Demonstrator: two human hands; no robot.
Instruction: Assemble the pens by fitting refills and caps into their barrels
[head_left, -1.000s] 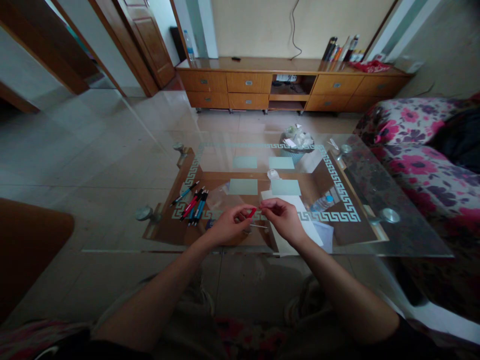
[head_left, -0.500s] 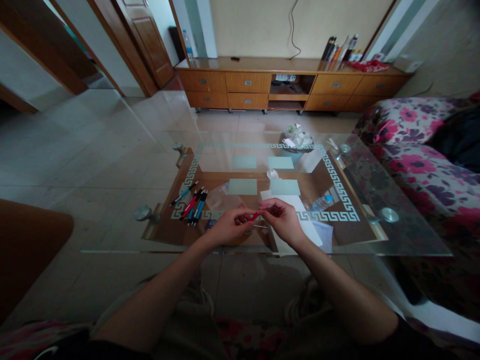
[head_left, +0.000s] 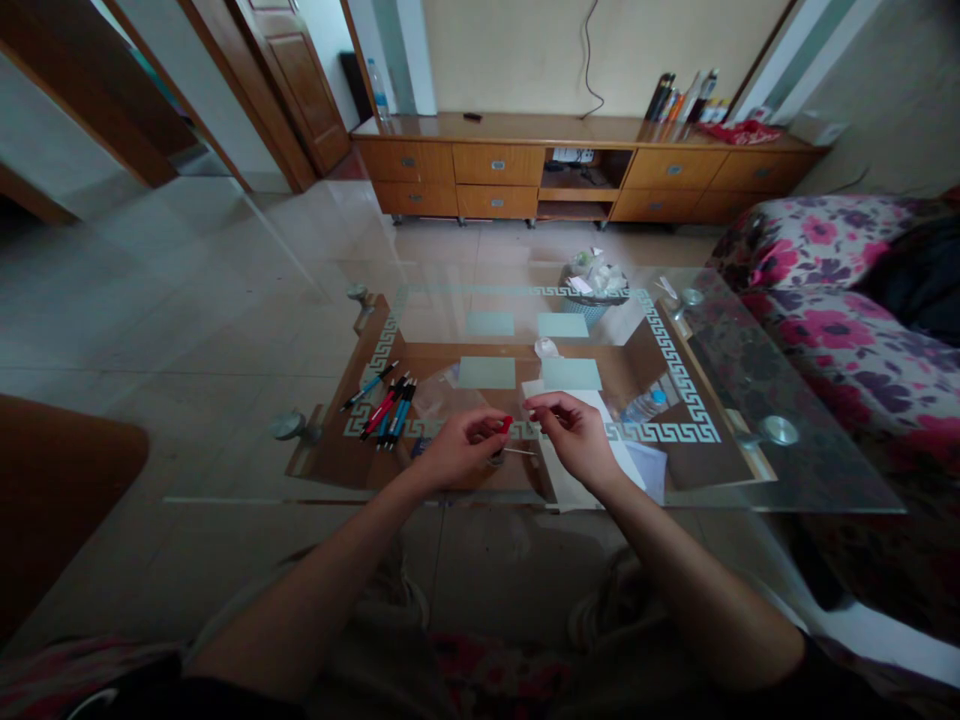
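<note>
Over the near edge of the glass table (head_left: 225, 500), my left hand (head_left: 463, 445) pinches a small red pen part (head_left: 506, 424) between thumb and fingertips. Facing it, a short gap away, is my right hand (head_left: 574, 438), its thumb and forefinger pressed together; anything between them is too small to make out. A thin pale stick, perhaps a pen refill (head_left: 520, 452), shows just below the hands. Several red, blue and black pens (head_left: 388, 410) lie in a loose pile left of my left hand. White paper (head_left: 574, 480) extends beneath my right hand.
A plastic bottle (head_left: 645, 405) lies to the right, seemingly on the table's lower shelf. Beyond the table stands a waste basket (head_left: 586, 312) filled with bags. A wooden cabinet (head_left: 495, 180) runs along the wall, and a flowered sofa (head_left: 832, 320) is at the right.
My hands have come apart: the right has moved slightly right, off the red pen part. The part stays in my left hand and now points more upward.
</note>
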